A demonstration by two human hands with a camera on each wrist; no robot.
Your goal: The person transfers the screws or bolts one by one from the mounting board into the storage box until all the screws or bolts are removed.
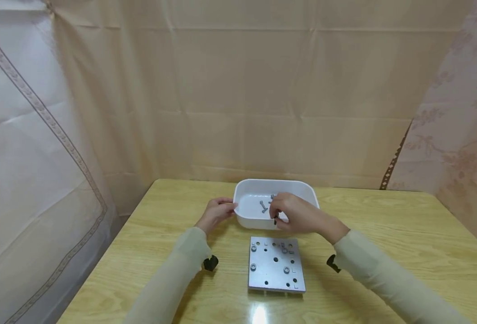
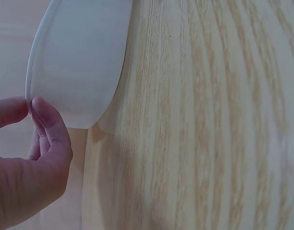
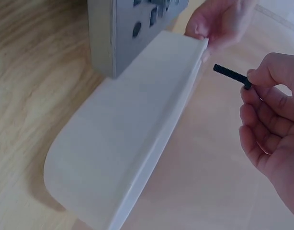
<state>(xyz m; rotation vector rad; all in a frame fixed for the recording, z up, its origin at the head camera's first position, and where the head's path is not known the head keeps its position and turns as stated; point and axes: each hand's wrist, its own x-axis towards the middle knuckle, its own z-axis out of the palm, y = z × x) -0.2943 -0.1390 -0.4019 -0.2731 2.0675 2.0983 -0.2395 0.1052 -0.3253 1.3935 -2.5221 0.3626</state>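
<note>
A white plastic tub (image 1: 254, 223) stands on the wooden table, with several silver bolts (image 1: 263, 206) lying inside it. At its left end my left hand (image 1: 220, 210) pinches the rim between thumb and fingers; the left wrist view shows the hand (image 2: 39, 153) at the tub's corner (image 2: 80, 62). Over the tub's front edge, my right hand (image 1: 299, 213) pinches a black bolt (image 3: 231, 74) by its head between thumb and index finger. The bolt's threaded shank points away from the right hand (image 3: 276, 110).
A silver metal plate (image 1: 268, 270) lies in front of the tub. It has several holes, and several silver bolts (image 1: 287, 270) stand in it. The wooden table (image 1: 141, 252) extends to both sides, with a beige cloth (image 1: 238, 103) hanging behind.
</note>
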